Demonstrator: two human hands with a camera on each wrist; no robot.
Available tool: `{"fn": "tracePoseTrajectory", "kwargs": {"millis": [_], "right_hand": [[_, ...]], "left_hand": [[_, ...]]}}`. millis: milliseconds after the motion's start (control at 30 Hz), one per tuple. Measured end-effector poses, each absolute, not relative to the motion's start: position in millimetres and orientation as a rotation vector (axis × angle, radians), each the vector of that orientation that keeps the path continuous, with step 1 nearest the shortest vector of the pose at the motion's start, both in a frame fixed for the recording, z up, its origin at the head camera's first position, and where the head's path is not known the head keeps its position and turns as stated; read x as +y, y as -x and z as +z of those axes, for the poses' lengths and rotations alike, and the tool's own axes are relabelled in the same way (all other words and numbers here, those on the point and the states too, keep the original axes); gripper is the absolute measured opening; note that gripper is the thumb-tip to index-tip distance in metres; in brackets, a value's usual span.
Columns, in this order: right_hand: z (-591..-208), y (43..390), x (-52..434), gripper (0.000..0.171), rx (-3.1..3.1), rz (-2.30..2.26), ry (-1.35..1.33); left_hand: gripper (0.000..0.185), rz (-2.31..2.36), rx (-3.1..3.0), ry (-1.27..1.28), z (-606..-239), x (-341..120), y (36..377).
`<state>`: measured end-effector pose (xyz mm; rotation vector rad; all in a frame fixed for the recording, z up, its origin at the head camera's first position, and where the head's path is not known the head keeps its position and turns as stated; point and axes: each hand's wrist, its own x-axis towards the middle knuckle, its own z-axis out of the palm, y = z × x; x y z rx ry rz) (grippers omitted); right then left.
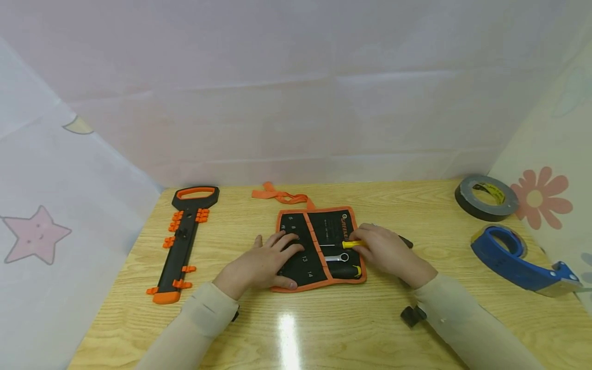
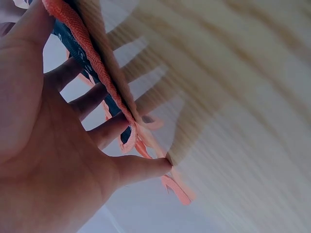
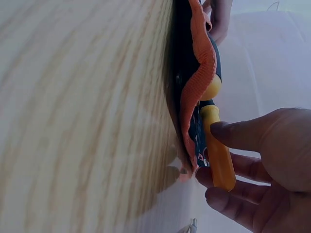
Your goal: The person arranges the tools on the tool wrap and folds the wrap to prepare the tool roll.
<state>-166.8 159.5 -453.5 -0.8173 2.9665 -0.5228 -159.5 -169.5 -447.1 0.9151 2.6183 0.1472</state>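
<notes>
1. Both arms wear long sleeves of a plain cream colour, one on the left (image 1: 203, 321) and one on the right (image 1: 467, 318).
2. The sleeves end at the wrists with a simple cuff.
3. A small black device (image 1: 413, 315) is strapped under the right wrist.
4. Both hands are bare, without gloves.

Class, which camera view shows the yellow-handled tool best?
The right wrist view: the yellow-handled tool fills the frame, pinched by the right hand against the tool roll. The head view shows only a small yellow stub; the left wrist view shows none.
</notes>
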Motion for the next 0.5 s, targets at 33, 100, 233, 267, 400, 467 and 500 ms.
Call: {"fn": "tracePoseTrajectory", "kwargs": {"millis": [33,100,233,267,400,467,500], "right_hand": [[-453,167,158,0.014,2.956,-0.529,0.808],[-453,168,156,0.016,2.939,-0.538,0.795],[-453,169,151,0.017,2.915,-0.549,0.796],[-453,169,150,0.017,2.912,-0.549,0.799],[-452,170,146,0.015,2.904,-0.546,0.803],[-452,171,145,0.015,2.904,-0.540,0.807],[-452,171,144,0.015,2.907,-0.536,0.810]], "left_hand": [[0.089,0.149,2.617,-0.914,-447,-169,159],[0.088,0.154,2.614,-0.909,-446,-169,159],[0.085,0.150,2.606,-0.905,-446,-169,159],[0.085,0.148,2.605,-0.905,-446,-169,159],[0.082,0.135,2.600,-0.909,-446,-168,159],[0.081,0.133,2.598,-0.907,-446,-168,159],[0.081,0.131,2.596,-0.906,-446,-168,159]]}}
